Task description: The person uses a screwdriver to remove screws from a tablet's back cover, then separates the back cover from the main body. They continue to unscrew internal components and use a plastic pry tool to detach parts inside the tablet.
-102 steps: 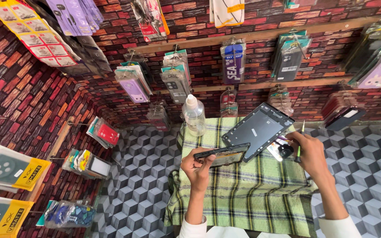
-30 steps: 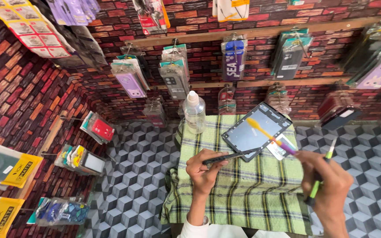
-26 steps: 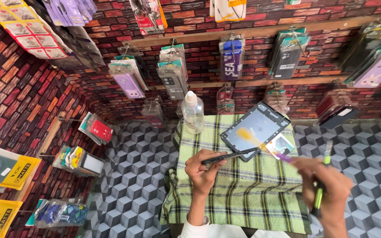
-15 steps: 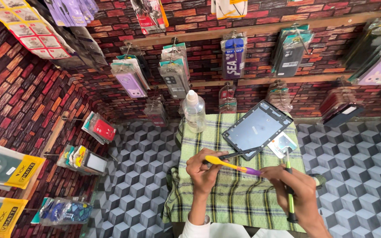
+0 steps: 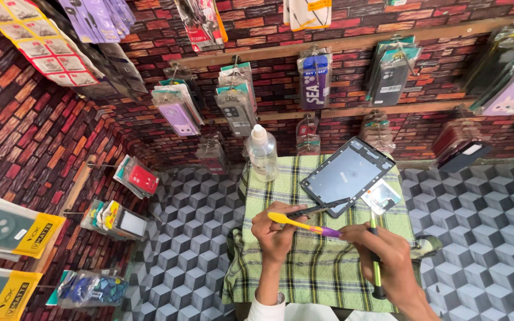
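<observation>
A small phone-accessory shop with a repair spot: packaged phone cases (image 5: 176, 110) hang on brick-patterned walls (image 5: 25, 125), and an opened tablet (image 5: 346, 175) lies on the checked cloth (image 5: 316, 267).

Two bare hands and forearms show from the head view. The left hand (image 5: 276, 235) leads back along a bare forearm to a white sleeve (image 5: 266, 309) with a turned cuff at the lower edge. The right hand (image 5: 386, 261) has a bare wrist, with no ring, watch or glove visible on either.
</observation>
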